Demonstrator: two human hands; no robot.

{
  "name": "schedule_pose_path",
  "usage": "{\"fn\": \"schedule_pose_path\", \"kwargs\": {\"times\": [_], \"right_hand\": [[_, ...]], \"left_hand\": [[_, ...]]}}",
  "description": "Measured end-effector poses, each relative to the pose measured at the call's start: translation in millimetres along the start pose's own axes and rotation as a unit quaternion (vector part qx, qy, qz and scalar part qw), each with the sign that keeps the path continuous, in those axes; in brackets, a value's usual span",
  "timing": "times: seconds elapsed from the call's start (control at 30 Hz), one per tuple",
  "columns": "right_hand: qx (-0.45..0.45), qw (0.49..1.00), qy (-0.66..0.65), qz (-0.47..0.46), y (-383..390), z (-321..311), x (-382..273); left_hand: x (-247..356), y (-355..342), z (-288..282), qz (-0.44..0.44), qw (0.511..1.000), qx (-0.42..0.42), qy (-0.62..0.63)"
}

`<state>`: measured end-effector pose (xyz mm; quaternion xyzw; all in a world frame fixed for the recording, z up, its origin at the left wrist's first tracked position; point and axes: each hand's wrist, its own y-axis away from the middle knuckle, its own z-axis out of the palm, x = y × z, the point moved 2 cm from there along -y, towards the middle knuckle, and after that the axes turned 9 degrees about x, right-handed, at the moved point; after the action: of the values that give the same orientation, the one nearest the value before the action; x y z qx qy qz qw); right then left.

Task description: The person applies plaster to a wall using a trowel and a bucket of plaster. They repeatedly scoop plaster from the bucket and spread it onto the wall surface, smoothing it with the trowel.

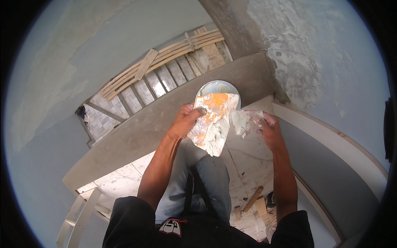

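Note:
My left hand (185,120) grips the edge of an orange plastic board (211,109), thickly smeared with white plaster, with its thumb over the top. My right hand (269,130) is closed on a putty knife (242,122) whose blade is coated in white plaster, just beside the board's right edge. Behind the board is a round pale container (217,87) with plaster residue inside, partly hidden by the board. My jeans-clad legs are below.
A grey concrete ledge (136,128) crosses ahead, with wooden battens (161,58) over steps beyond. A patchy plastered wall (297,53) rises at right. A white ladder (76,219) stands lower left; wood offcuts (253,199) lie on the tiled floor.

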<state>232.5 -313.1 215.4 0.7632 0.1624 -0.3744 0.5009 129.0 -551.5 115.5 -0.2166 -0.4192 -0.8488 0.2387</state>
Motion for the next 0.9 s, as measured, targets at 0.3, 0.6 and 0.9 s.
{"fn": "schedule_pose_path", "kwargs": {"times": [0.3, 0.6, 0.9], "right_hand": [[0.175, 0.86, 0.235, -0.419, 27.8, 20.4, -6.9], [0.15, 0.72, 0.31, -0.602, 17.2, 40.5, 23.6], [0.137, 0.813, 0.312, -0.472, 4.0, 12.1, 55.0]], "left_hand": [[-5.2, 4.9, -0.4, -0.048, 0.995, 0.069, 0.047], [-10.7, 8.0, 19.3, -0.065, 0.986, 0.099, 0.117], [7.0, 8.5, -8.7, -0.032, 0.977, 0.133, 0.164]]}}
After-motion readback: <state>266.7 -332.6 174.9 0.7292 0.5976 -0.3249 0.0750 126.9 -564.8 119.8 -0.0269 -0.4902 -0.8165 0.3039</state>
